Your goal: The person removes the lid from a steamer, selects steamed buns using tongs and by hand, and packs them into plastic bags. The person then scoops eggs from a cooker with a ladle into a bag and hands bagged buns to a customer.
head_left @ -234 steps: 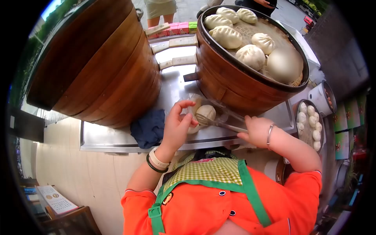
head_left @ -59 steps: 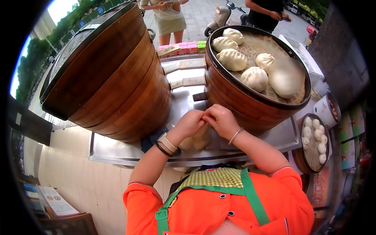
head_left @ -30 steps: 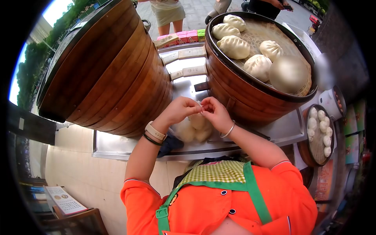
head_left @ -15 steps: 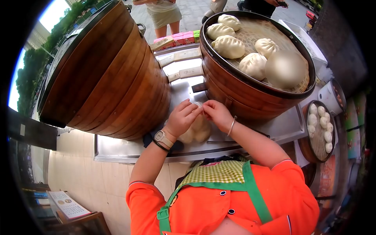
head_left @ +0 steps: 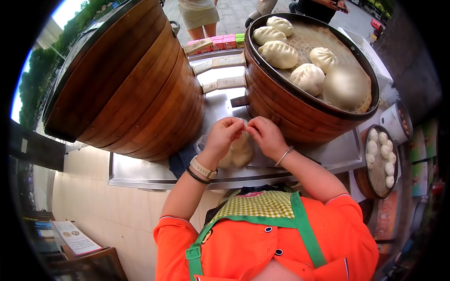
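A clear plastic bag (head_left: pixel 239 154) with pale steamed buns in it sits over the metal counter, below my hands. My left hand (head_left: pixel 224 138), with a watch on its wrist, pinches the top of the bag. Right beside it, my right hand (head_left: pixel 268 136) has its fingertips closed on the bag's top too. The fingertips of both hands nearly meet, and the exact grip on the thin plastic is partly hidden. To the upper right, a large bamboo steamer (head_left: pixel 290 110) holds several buns (head_left: pixel 278 54) on its woven mat; one spot there is blurred.
A tall steamer stack (head_left: pixel 136 89) stands close on the left. Wooden handles (head_left: pixel 230 82) and small pink boxes (head_left: pixel 224 43) lie between the steamers on the metal counter (head_left: pixel 136 171). A round tray of buns (head_left: pixel 363 171) is at the right. People (head_left: pixel 200 16) stand beyond the counter.
My hands have drawn slightly apart at the bag's top, with the right hand shifted a little to the right. The whole view has also shifted slightly.
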